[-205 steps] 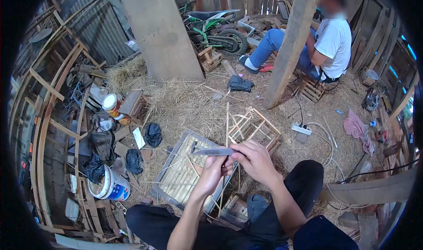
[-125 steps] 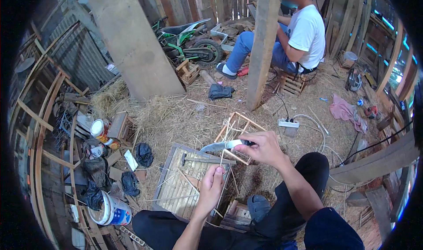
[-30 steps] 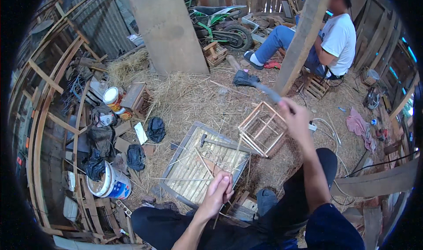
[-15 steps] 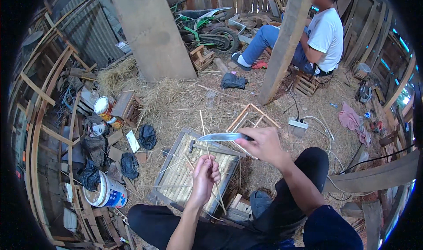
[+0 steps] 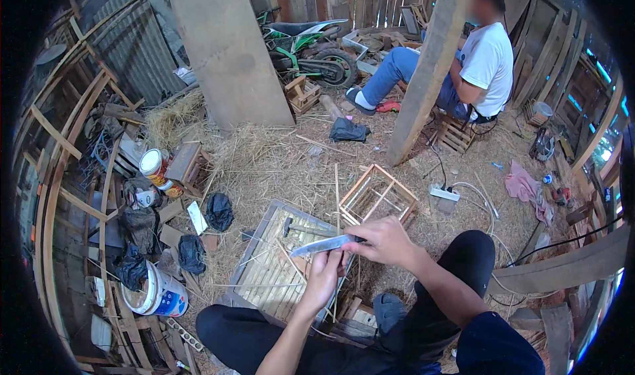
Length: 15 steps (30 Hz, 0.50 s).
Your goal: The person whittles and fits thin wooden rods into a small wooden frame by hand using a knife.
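Observation:
My right hand (image 5: 387, 241) is closed round the handle of a knife (image 5: 322, 246), its broad blade pointing left. Just below the blade, my left hand (image 5: 323, 279) is closed on a thin wooden strip (image 5: 337, 193), which stands up beyond the knife. The blade lies close against the strip at my left fingers; whether it bites in cannot be made out. Under my hands is a slatted board with a dark frame (image 5: 258, 269). A hammer (image 5: 288, 227) and several thin strips lie on it. Beyond my right hand stands a small wooden frame (image 5: 376, 188) of slender bars.
A person (image 5: 486, 64) sits on a crate at the back right, behind a wooden post (image 5: 428, 77). A power strip (image 5: 444, 193) with cables lies to the right. Paint buckets (image 5: 165, 295) and black bags (image 5: 219, 211) are on the left. A motorbike (image 5: 311, 54) stands at the back.
My right hand and the knife have moved down, close to my left fingers. My left hand has shifted right and slightly down, and the strip now stands more upright.

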{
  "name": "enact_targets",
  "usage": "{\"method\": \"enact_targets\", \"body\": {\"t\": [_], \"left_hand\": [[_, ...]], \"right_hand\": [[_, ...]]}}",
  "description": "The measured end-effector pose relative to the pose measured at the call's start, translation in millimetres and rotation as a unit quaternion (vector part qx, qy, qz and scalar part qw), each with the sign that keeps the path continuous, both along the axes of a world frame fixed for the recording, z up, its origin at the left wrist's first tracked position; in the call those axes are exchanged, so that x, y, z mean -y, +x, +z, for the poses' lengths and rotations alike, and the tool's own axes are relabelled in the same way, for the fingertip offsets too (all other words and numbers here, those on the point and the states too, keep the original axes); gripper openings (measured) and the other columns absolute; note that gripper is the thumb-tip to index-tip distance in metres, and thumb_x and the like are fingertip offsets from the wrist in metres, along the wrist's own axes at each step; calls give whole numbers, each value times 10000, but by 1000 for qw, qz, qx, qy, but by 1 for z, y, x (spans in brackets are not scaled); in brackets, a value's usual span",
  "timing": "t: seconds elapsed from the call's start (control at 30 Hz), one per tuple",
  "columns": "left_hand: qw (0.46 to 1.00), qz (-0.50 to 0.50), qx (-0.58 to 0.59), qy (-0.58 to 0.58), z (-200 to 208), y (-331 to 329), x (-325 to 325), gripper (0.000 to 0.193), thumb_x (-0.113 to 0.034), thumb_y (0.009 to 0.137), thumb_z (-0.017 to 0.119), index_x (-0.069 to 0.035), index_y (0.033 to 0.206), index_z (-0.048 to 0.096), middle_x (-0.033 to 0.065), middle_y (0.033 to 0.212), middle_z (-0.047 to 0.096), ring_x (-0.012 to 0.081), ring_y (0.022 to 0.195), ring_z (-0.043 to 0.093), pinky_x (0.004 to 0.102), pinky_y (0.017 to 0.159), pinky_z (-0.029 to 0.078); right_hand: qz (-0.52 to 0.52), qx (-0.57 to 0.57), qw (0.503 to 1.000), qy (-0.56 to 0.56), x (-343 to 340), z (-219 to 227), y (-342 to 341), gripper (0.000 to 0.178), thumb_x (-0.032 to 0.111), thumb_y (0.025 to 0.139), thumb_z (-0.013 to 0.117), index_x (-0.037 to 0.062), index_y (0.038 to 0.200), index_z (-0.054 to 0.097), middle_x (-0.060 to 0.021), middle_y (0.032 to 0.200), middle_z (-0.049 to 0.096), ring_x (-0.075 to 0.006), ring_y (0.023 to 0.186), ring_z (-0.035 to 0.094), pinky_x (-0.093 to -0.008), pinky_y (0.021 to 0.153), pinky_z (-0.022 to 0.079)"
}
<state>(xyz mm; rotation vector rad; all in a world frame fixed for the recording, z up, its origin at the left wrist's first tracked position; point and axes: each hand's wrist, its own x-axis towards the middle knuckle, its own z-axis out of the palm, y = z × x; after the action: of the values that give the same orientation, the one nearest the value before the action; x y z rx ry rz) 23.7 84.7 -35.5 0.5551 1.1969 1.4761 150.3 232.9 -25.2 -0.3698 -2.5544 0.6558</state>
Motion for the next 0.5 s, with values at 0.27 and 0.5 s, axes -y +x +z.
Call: {"method": "enact_targets", "body": {"t": [0.27, 0.5], "left_hand": [[999, 38, -14, -29, 5, -9, 14, 142, -173, 1060, 482, -67, 1149, 514, -36, 803, 505, 22, 636, 398, 195, 541, 324], [998, 21, -49, -16, 3, -28, 26, 131, -159, 1050, 474, -66, 1118, 537, -43, 793, 467, 29, 648, 392, 222, 541, 328]], "right_hand": [[22, 48, 999, 5, 15, 2, -7, 329, 398, 868, 723, 113, 1034, 718, -104, 843, 729, -284, 709, 708, -392, 593, 539], [34, -3, 999, -1, 19, 9, -31, 317, 380, 874, 724, 97, 1016, 716, -103, 833, 725, -283, 709, 705, -380, 590, 531]]}}
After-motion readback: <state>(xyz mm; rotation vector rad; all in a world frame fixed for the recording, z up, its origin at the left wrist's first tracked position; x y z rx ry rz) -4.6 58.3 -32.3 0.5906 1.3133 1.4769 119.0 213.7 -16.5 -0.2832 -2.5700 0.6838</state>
